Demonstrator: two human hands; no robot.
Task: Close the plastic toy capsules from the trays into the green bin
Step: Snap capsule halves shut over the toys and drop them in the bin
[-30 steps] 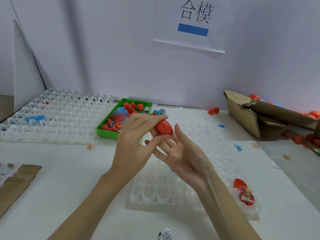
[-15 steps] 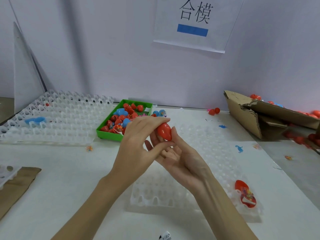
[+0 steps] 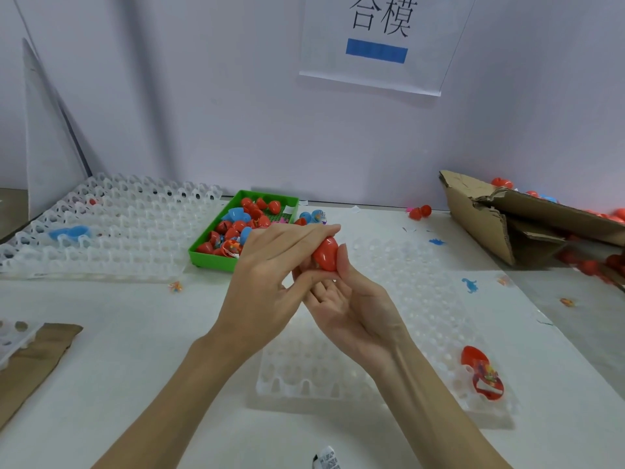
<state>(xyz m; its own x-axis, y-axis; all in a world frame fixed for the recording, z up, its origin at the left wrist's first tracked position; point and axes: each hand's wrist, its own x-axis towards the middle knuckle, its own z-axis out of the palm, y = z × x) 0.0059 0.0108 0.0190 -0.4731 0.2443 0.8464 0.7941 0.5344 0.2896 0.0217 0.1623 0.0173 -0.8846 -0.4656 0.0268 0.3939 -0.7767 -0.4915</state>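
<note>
Many red, blue capsules (image 3: 236,228) fill green bin (image 3: 203,258).

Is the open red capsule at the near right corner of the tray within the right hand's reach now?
Probably not at once: the right hand and left hand both hold a red capsule. The path to the open capsule looks unobstructed.

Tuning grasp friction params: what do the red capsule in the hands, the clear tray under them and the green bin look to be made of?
Red capsule: looks like hard glossy plastic, with a sharp highlight on its shell.
Clear tray: probably thin moulded plastic, translucent and milky, with formed cups.
Green bin: seems rigid opaque plastic with a smooth, slightly shiny wall.
Both hands, left hand and right hand, grip the capsule.
</note>
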